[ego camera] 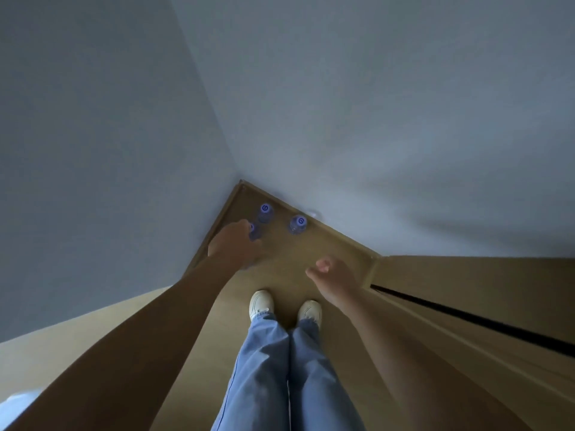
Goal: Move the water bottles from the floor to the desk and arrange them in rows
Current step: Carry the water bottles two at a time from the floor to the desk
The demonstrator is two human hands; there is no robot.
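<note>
Three clear water bottles with purple caps stand on the wooden floor [289,253] in the corner of the room: one farthest back [265,212], one to the right [298,224], and one on the left [254,232], partly hidden by my left hand [235,244]. My left hand reaches down over that bottle, back towards the camera and fingers out of sight, so whether it grips is unclear. A bluish shape [245,267] shows just under that hand. My right hand [334,276] hangs lower right of the bottles with loosely curled fingers and holds nothing.
Grey walls [373,119] meet at the corner behind the bottles. A wooden panel with a dark gap [466,318] runs along the right. A pale surface [81,321] lies at the left behind my arm. My feet in white shoes [261,301] stand just short of the bottles.
</note>
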